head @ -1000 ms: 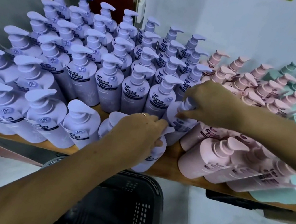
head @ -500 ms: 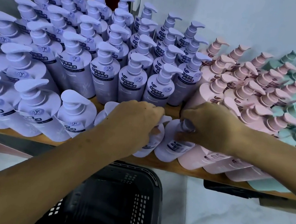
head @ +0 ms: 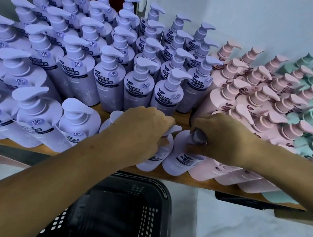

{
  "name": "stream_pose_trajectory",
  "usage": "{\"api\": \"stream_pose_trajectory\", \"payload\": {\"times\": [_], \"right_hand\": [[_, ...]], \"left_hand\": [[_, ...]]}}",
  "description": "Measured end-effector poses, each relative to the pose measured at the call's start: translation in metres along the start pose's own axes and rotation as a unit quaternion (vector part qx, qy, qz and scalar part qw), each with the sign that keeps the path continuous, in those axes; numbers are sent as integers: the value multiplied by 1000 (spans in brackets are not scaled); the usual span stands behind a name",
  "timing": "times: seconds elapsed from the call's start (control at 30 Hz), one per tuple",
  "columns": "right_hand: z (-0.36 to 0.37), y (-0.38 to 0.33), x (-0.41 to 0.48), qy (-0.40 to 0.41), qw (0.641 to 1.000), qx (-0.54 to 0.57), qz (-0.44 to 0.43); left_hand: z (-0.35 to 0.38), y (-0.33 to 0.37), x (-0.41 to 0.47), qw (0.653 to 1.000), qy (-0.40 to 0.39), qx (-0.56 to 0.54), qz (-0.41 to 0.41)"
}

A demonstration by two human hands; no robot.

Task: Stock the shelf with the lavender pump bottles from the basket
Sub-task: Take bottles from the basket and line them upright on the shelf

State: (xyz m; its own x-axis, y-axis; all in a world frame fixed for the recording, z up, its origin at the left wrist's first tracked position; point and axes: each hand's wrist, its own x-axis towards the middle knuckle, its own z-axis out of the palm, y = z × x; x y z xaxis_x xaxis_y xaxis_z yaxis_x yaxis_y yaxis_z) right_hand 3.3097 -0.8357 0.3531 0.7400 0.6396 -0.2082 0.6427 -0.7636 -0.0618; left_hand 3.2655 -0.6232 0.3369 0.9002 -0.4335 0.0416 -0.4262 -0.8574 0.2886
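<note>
We grip two upright lavender pump bottles (head: 180, 160) side by side at the wooden shelf (head: 14, 142) edge, one under our left hand (head: 141, 130), one under our right hand (head: 223, 138); the black basket (head: 142, 179) stands below our wrists.

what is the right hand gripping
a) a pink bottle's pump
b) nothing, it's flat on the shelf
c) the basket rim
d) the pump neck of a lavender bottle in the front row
d: the right hand curls round the pump neck of a lavender bottle at the front edge of the shelf.
</note>
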Motion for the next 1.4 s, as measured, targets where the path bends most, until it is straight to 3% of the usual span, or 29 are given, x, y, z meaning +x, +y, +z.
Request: {"api": "stream_pose_trajectory", "payload": {"times": [0.47, 0.6, 0.73, 0.97, 1.13, 1.27, 1.4], "right_hand": [[0, 5, -6, -48, 998, -33, 1], [-12, 9, -10, 36, 999, 39, -5], [-37, 19, 4, 115, 985, 121, 36], [-40, 45, 55, 118, 984, 72, 109], [-39, 76, 90, 209, 963, 77, 154], [-35, 101, 116, 146, 978, 46, 144], [-25, 107, 138, 97, 984, 28, 144]], "left_hand": [[2, 6, -6, 999, 0, 29, 13], [-11, 8, 2, 1000, -10, -19, 10], [-30, -7, 21, 986, 49, -160, -2], [-31, -34, 97, 992, 56, -91, -66], [-11, -35, 126, 990, 7, -92, -106], [-3, -36, 132, 993, 30, -74, -90], [-3, -38, 134, 991, 1, -79, -110]]}}
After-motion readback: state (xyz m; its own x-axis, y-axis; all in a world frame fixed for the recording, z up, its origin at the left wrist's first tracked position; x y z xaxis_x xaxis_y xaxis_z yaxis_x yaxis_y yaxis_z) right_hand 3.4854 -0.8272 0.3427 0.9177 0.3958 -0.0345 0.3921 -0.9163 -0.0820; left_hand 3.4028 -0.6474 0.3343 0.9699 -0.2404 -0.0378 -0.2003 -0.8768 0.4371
